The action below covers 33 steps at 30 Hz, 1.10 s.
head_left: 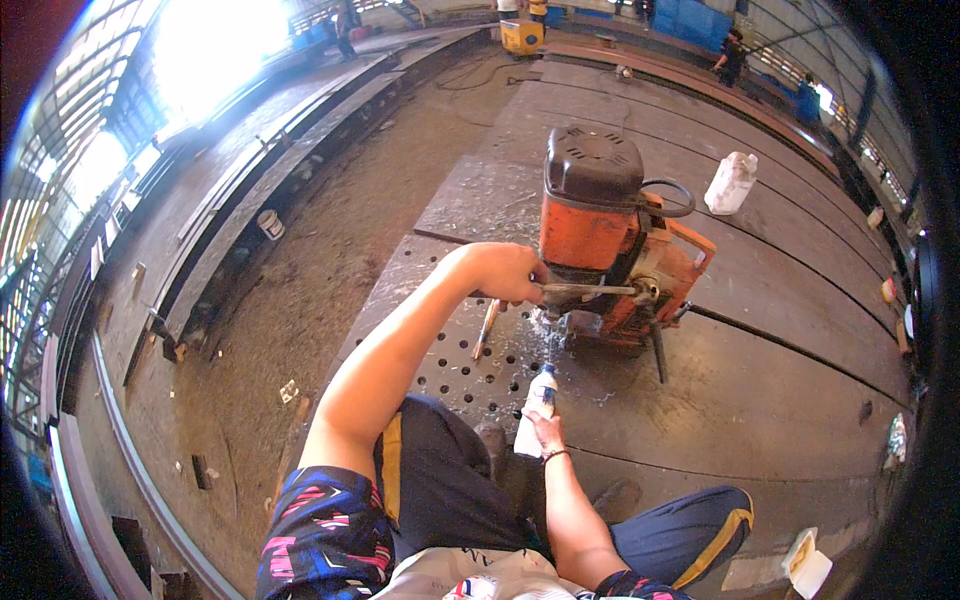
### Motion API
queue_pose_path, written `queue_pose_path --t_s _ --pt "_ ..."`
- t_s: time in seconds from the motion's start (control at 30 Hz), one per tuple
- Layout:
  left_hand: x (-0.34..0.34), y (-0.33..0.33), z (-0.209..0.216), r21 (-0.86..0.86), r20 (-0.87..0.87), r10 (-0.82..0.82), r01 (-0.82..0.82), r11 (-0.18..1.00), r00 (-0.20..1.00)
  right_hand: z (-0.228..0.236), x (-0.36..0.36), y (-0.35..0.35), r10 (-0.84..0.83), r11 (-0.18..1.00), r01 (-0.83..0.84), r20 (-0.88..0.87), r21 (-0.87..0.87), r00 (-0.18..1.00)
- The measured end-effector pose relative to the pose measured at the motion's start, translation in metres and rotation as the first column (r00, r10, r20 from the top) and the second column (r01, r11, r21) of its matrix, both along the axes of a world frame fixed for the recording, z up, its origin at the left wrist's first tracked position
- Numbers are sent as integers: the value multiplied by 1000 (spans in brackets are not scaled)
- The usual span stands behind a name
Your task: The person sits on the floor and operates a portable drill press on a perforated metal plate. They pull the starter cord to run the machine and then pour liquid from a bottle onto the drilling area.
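Observation:
An orange magnetic drill with a black motor cover (592,225) stands upright on a steel plate (455,345) with several round holes in it. My left hand (505,273) reaches across from the left and is closed around the outer end of the drill's feed lever (590,289). A white plastic squeeze bottle (538,398) is gripped low down by my right hand (546,432). Its narrow tip points up at the cutting spot under the drill, where bright metal shavings (550,325) lie. Left of the drill, a brush (486,328) rests on the plate below my left hand.
A whitish plastic jug (731,184) stands behind the drill to the right. Dirt ground (260,350) with scraps lies at left, with a small bucket (270,224) by long steel beams (300,140). An open white box (806,565) sits at lower right. Several people work far off.

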<state>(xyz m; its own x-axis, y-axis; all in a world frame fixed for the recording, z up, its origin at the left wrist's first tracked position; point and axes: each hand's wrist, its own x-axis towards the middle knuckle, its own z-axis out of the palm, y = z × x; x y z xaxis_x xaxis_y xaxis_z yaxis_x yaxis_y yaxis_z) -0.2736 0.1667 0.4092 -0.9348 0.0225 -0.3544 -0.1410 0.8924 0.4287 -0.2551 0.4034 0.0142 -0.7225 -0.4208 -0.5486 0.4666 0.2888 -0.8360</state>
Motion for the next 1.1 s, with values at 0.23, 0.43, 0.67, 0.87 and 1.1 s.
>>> queue_pose_path --t_s 0.23,0.43,0.67,0.87,1.1 --pt "0 1 1 20 17 17 -17 1000 1000 -13 -2 2 36 990 -20 -110 143 993" --pt "-4 3 2 11 19 6 -6 1000 1000 -16 -8 3 38 989 -36 -15 146 999" --pt "-6 2 -2 18 15 -16 16 1000 1000 -6 -6 5 38 995 -40 30 88 999" --pt "-2 -4 -5 50 31 -3 2 999 1000 10 3 0 15 999 -17 -46 -37 999" --pt "0 -4 -7 56 56 33 -36 998 998 -7 3 -2 -23 1000 22 -93 -10 995"
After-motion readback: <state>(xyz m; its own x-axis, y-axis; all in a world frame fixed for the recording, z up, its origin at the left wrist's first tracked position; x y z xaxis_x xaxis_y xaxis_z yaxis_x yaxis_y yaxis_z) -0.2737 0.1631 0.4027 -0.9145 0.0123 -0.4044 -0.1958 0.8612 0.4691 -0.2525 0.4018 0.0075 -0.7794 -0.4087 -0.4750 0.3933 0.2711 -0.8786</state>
